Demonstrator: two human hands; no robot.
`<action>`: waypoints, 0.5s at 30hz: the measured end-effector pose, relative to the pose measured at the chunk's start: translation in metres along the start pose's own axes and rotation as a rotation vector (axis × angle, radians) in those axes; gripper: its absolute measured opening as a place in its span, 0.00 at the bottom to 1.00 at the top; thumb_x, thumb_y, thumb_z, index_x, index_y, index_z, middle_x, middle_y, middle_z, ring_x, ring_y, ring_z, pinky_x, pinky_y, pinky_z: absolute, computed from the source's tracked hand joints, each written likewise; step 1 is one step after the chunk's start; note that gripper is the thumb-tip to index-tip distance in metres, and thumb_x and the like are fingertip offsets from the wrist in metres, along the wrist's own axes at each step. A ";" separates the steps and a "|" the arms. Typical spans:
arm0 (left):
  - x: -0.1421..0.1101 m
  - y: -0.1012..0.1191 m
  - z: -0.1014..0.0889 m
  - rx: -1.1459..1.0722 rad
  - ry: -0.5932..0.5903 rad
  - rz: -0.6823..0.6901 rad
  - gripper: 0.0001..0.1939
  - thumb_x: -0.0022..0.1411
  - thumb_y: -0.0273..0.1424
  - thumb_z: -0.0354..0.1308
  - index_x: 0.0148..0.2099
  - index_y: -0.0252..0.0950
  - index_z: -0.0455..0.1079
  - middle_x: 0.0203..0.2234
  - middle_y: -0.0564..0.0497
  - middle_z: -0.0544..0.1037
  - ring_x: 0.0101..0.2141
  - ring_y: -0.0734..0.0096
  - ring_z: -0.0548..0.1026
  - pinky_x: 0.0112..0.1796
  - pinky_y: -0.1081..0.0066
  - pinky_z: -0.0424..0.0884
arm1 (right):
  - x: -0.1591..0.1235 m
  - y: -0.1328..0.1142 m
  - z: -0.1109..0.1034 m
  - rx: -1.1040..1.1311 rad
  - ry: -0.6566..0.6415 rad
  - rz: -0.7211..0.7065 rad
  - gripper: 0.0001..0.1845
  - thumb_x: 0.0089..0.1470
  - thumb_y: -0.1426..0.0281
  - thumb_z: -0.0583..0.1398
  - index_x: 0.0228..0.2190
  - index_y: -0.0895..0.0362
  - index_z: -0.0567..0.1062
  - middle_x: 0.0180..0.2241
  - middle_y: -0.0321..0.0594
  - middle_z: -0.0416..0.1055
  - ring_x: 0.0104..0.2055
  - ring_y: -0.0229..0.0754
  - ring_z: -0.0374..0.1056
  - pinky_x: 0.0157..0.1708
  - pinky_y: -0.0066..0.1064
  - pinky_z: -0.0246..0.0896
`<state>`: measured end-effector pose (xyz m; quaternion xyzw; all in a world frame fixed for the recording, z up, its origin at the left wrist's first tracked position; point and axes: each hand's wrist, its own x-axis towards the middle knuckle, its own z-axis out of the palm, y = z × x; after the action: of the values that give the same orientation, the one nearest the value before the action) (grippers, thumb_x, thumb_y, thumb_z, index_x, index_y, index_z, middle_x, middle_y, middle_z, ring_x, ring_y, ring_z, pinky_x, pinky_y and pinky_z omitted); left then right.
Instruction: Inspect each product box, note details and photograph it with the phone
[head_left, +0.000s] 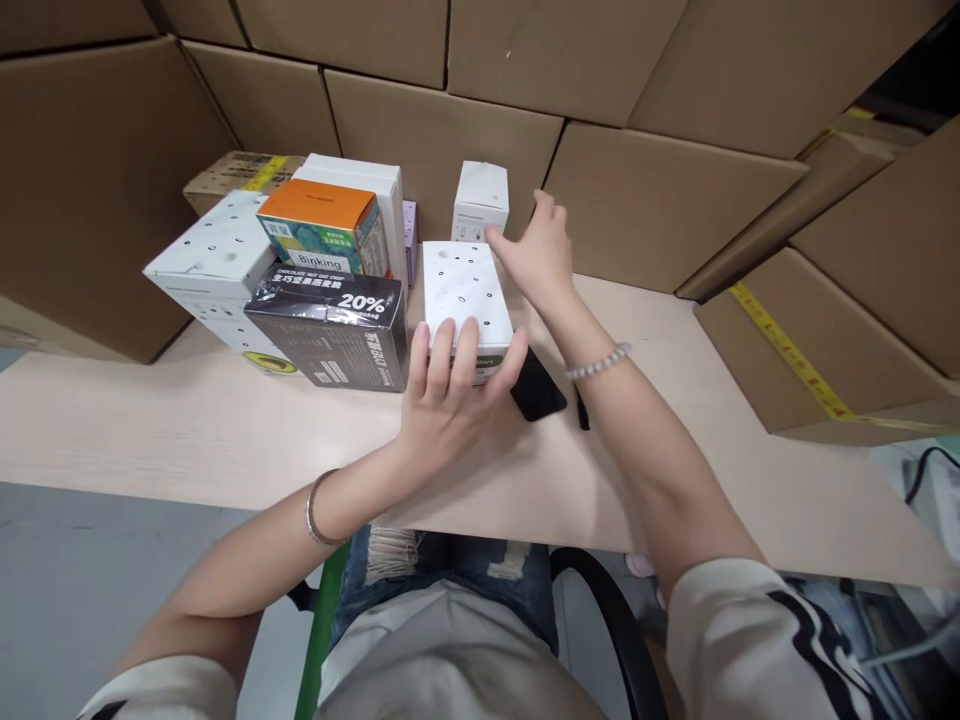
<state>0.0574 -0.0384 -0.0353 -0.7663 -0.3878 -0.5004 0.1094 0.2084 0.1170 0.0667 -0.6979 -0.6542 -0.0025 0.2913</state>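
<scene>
My left hand (450, 385) wraps its fingers over the near end of a white spotted box (461, 290) lying flat on the pale table (187, 430). My right hand (536, 255) reaches past that box, fingers stretched out and touching the foot of a small upright white box (481, 198). A black flat thing (538, 388) lies by my right wrist.
Left of my hands stand a black "20%" box (334, 335), an orange-topped box (322, 230), a tall white box (375, 190) and a larger white spotted box (214, 265). Brown cartons (637, 190) wall in the table's back and sides. A taped carton (810, 350) sits on the right.
</scene>
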 end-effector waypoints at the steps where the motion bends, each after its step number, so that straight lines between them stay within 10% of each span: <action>1: 0.001 0.000 -0.001 0.040 0.002 0.036 0.38 0.71 0.29 0.65 0.78 0.58 0.62 0.66 0.41 0.74 0.73 0.39 0.66 0.78 0.28 0.44 | 0.011 -0.010 0.005 0.025 0.005 0.009 0.45 0.65 0.55 0.59 0.73 0.63 0.56 0.68 0.67 0.62 0.69 0.70 0.68 0.62 0.59 0.67; 6: 0.010 0.003 -0.014 0.357 -0.051 0.209 0.37 0.73 0.31 0.64 0.80 0.36 0.59 0.66 0.30 0.75 0.73 0.36 0.67 0.77 0.29 0.46 | 0.037 -0.046 0.012 0.144 -0.041 0.060 0.53 0.57 0.47 0.69 0.69 0.69 0.61 0.63 0.69 0.70 0.65 0.71 0.72 0.64 0.57 0.65; 15: 0.028 -0.005 -0.037 0.377 -0.314 0.153 0.22 0.76 0.20 0.53 0.68 0.35 0.71 0.76 0.30 0.63 0.77 0.30 0.56 0.74 0.25 0.56 | 0.030 -0.030 0.003 0.016 -0.056 0.043 0.35 0.57 0.65 0.66 0.62 0.68 0.72 0.56 0.64 0.78 0.63 0.70 0.75 0.63 0.60 0.67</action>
<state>0.0343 -0.0421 0.0050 -0.8279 -0.4272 -0.2843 0.2263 0.1844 0.1451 0.0875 -0.7092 -0.6471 0.0282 0.2784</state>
